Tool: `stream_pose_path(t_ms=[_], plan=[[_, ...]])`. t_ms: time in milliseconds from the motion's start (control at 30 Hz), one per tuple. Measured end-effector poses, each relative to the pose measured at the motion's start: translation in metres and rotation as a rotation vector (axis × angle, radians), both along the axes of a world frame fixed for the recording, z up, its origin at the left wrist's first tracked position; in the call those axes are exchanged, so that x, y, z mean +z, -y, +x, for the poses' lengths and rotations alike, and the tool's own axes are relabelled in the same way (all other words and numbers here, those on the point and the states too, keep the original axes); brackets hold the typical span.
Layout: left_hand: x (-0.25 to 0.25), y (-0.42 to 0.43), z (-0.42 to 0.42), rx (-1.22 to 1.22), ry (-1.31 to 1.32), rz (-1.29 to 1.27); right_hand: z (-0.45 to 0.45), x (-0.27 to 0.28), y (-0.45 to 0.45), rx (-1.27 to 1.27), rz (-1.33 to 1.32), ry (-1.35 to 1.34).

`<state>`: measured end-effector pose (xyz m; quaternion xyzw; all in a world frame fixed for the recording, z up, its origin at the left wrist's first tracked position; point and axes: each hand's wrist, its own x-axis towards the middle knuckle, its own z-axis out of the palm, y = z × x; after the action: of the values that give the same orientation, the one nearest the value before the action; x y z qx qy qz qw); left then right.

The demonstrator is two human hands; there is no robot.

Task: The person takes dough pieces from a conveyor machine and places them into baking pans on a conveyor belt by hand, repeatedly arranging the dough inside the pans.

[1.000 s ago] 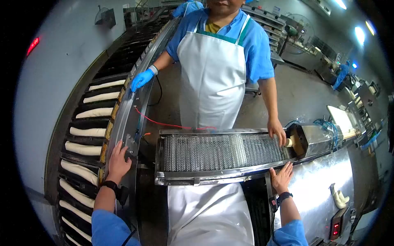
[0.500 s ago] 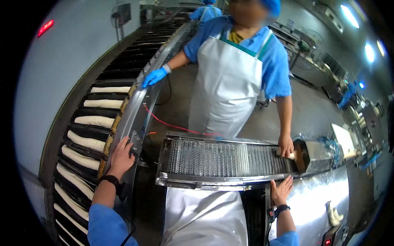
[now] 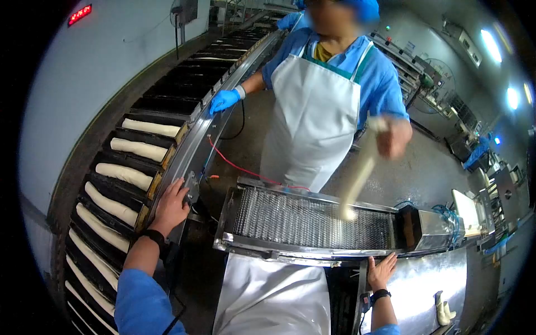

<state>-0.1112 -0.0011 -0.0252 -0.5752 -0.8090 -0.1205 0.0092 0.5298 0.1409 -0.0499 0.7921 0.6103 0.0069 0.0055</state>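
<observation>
My left hand [image 3: 172, 207] lies with stretched fingers on the metal side rail [image 3: 182, 149] of the long conveyor, holding nothing. Beside it, pale dough strips [image 3: 138, 148] sit in dark trays along that conveyor. My right hand [image 3: 382, 271] is open and flat, against the near edge of the short wire-mesh conveyor [image 3: 290, 220], beside a metal table [image 3: 424, 285]. Across the mesh, a co-worker's bare hand [image 3: 394, 139] holds up a long dough strip [image 3: 360, 176], blurred by motion. Their other hand, in a blue glove [image 3: 225, 100], rests on the long rail.
A metal housing [image 3: 435, 229] stands at the mesh conveyor's right end. Two short dough pieces [image 3: 444, 308] lie on the metal table. Farther along the long conveyor are dark trays [image 3: 167, 106]. A red cable [image 3: 237, 166] hangs between the two conveyors.
The co-worker's bare hand has lifted a dough strip from the mesh conveyor's right end, swinging it up and left. My hands stay on the metal edges; the view has shifted slightly.
</observation>
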Motion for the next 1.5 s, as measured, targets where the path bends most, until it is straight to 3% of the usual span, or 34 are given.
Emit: stream_pose_path(t_ms=[633, 1100, 1167, 1300, 1367, 1433, 1500], plan=[[0.000, -0.001, 0.001, 0.009, 0.059, 0.061, 0.001, 0.000, 0.001, -0.035, -0.036, 0.003], [-0.007, 0.013, 0.007, -0.016, -0.107, 0.043, -0.004, 0.006, 0.005, 0.006, 0.025, -0.046], [-0.014, 0.012, -0.001, 0.160, 0.157, 0.076, -0.002, 0.004, 0.004, 0.003, 0.019, -0.045], [0.012, 0.021, -0.019, 0.202, -0.130, 0.364, -0.002, 0.004, 0.003, 0.005, 0.014, -0.051], [0.034, 0.029, -0.021, 0.426, -0.232, 0.370, 0.001, 0.004, 0.007, -0.001, 0.010, -0.056], [0.027, 0.040, -0.037, 0.725, -0.204, 0.122, -0.004, 0.004, 0.002, -0.002, 0.030, -0.078], [0.053, 0.047, -0.018, 0.873, -0.057, 0.015, -0.003, 0.006, 0.004, 0.013, 0.027, -0.090]])
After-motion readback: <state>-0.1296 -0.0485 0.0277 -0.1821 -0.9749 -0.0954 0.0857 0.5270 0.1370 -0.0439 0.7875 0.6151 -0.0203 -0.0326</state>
